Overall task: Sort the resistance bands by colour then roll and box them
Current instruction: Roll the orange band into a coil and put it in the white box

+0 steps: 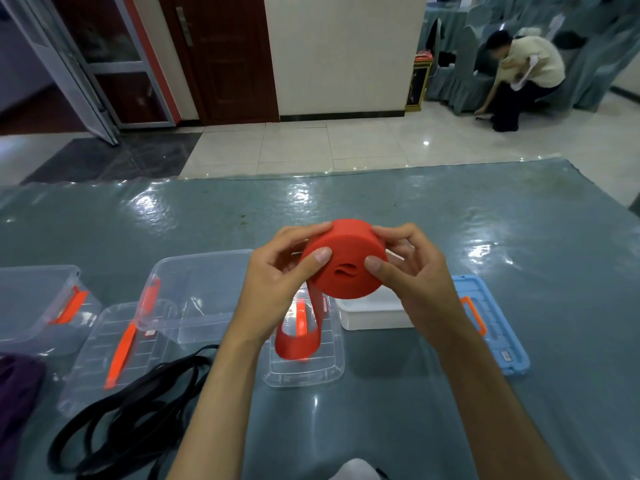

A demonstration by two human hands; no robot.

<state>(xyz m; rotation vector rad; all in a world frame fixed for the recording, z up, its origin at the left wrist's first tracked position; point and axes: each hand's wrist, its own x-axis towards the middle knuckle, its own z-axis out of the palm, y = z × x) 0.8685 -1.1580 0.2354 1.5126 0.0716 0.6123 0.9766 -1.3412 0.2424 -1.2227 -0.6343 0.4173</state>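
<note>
A red resistance band (346, 261) is wound into a thick roll, held above the table between both hands. My left hand (280, 285) grips its left side with the thumb on the face. On the other side, my right hand (412, 275) grips it the same way. The band's loose tail (299, 337) hangs down in a loop over a clear lid (304, 368). Black bands (131, 417) lie loose at the lower left. A purple band (17, 393) shows at the left edge.
Clear plastic boxes with orange latches stand at the left (38, 306) and centre (194, 299), with a clear lid (117, 351) between them. A white box (374, 313) and a blue lid (491, 327) lie to the right. A person crouches on the floor far behind.
</note>
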